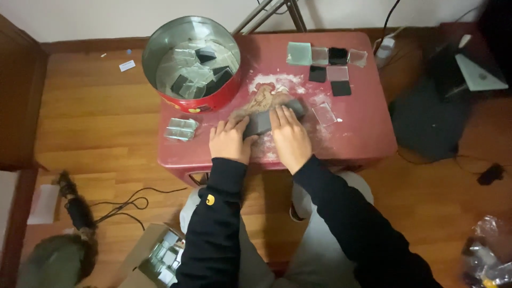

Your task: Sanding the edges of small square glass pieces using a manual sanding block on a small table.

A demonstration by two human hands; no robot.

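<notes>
My left hand (229, 140) and my right hand (290, 136) both press down flat on a dark grey cloth (260, 122) in the middle of a small red table (357, 136). The fingers of both hands lie spread over the cloth, which sits on a worn, whitish patch of the tabletop. A clear square of glass (324, 113) lies just right of my right hand. A small stack of clear squares (181, 129) lies left of my left hand.
A round red tin (192, 61) with dark and clear squares inside stands at the table's back left. Several dark and clear squares (328, 66) lie in rows at the back right. A cardboard box (154, 256) of squares, cables and a dark bag (426, 117) are on the wooden floor.
</notes>
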